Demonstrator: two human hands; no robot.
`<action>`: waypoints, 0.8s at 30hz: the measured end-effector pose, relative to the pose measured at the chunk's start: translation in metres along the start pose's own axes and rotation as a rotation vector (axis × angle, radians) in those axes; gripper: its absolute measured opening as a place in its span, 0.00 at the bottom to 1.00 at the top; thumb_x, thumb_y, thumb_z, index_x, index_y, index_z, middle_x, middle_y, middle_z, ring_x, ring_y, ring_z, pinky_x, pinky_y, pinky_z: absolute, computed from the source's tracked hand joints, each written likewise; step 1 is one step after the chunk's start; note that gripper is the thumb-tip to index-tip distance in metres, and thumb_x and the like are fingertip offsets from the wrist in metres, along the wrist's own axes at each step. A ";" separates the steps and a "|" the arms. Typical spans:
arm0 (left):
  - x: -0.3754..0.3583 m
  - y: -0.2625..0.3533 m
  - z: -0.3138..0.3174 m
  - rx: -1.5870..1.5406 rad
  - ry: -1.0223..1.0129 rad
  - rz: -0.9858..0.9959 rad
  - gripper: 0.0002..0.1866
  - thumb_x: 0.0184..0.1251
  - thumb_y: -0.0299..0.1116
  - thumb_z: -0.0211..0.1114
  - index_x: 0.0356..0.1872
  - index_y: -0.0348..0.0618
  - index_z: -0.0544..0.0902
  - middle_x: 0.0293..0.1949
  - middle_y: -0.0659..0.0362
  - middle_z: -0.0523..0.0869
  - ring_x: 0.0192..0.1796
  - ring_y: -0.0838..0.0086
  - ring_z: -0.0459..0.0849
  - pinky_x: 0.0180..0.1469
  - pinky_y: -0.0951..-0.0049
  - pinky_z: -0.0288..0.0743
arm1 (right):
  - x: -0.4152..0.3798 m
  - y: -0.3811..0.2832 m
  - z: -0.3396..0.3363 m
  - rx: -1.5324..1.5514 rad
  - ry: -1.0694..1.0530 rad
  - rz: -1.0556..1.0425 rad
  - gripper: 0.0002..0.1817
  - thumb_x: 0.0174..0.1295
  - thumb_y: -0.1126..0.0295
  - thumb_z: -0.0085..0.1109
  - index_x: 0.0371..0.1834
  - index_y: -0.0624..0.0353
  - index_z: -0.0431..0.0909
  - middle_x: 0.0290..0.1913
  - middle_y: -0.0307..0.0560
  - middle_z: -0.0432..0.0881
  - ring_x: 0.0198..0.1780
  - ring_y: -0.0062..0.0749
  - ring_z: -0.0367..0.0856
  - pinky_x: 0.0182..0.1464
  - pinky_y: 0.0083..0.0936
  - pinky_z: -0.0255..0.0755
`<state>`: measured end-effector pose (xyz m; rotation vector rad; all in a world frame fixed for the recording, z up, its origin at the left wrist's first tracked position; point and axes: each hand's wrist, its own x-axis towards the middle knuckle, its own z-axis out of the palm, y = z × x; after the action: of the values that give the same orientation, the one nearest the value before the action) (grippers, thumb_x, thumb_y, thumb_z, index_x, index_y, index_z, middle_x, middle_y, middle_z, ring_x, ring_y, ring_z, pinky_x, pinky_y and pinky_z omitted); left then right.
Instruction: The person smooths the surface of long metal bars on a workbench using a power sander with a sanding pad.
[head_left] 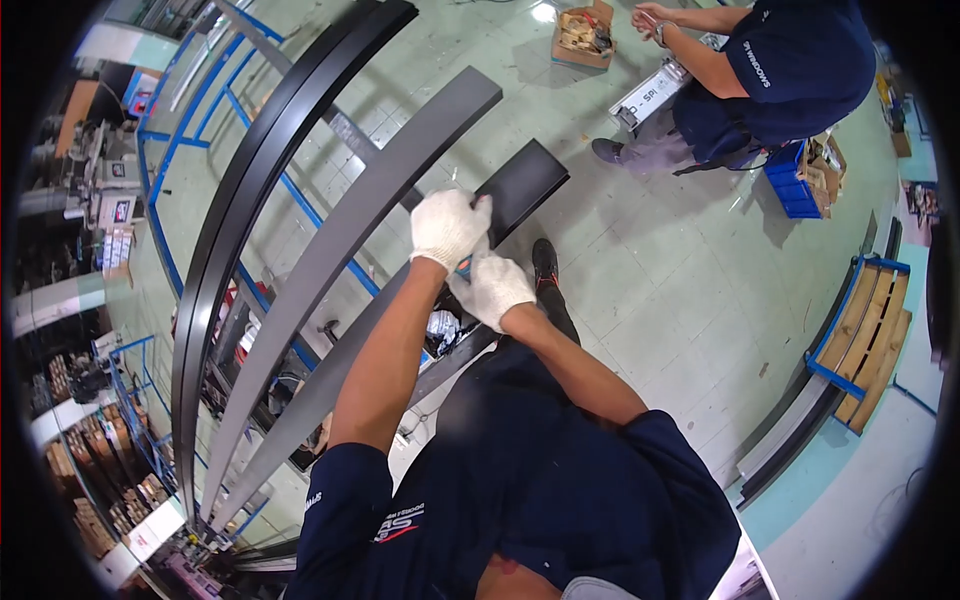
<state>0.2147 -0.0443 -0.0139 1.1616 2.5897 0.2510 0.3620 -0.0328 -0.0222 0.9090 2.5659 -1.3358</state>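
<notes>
Both hands wear white knit gloves and meet over the nearest dark profile [523, 190], close to its far end. My left hand [450, 230] has its fingers curled at the profile's edge; what it grips is too small to name. Just below and to the right, my right hand [492, 290] is closed round a small tool [464, 266] with a blue and orange handle, mostly hidden between the gloves. Beside this profile lie a long grey profile [400, 165] and a glossy black profile [262, 135].
A blue metal rack [235, 105] carries the profiles. Another person [790, 80] stands at the upper right beside a blue bin [793, 180]. A cardboard box [582, 35] sits on the floor. Wooden boards on a blue frame [862, 340] stand at the right.
</notes>
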 end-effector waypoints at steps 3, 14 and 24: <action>-0.043 -0.054 -0.003 -0.031 0.079 -0.105 0.27 0.78 0.58 0.66 0.36 0.44 0.97 0.36 0.42 0.95 0.45 0.42 0.96 0.52 0.42 0.88 | -0.008 -0.027 0.044 -0.009 -0.074 -0.080 0.43 0.75 0.47 0.70 0.70 0.82 0.72 0.48 0.75 0.93 0.51 0.71 0.95 0.57 0.60 0.89; -0.165 -0.167 -0.017 -0.024 0.166 -0.513 0.26 0.78 0.56 0.66 0.37 0.43 0.98 0.37 0.41 0.95 0.45 0.42 0.96 0.52 0.44 0.88 | -0.027 -0.087 0.132 -0.128 -0.456 -0.360 0.42 0.79 0.45 0.65 0.74 0.80 0.74 0.48 0.72 0.95 0.52 0.69 0.96 0.59 0.57 0.89; -0.065 -0.070 -0.008 -0.077 0.094 -0.318 0.28 0.79 0.58 0.65 0.36 0.43 0.97 0.37 0.41 0.95 0.45 0.40 0.95 0.52 0.42 0.87 | 0.001 -0.030 0.031 -0.113 -0.348 -0.175 0.45 0.78 0.44 0.64 0.79 0.77 0.67 0.49 0.73 0.95 0.54 0.70 0.95 0.60 0.59 0.87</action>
<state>0.2043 -0.1396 -0.0135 0.7134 2.7692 0.3369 0.3396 -0.0695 -0.0198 0.3981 2.4580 -1.2450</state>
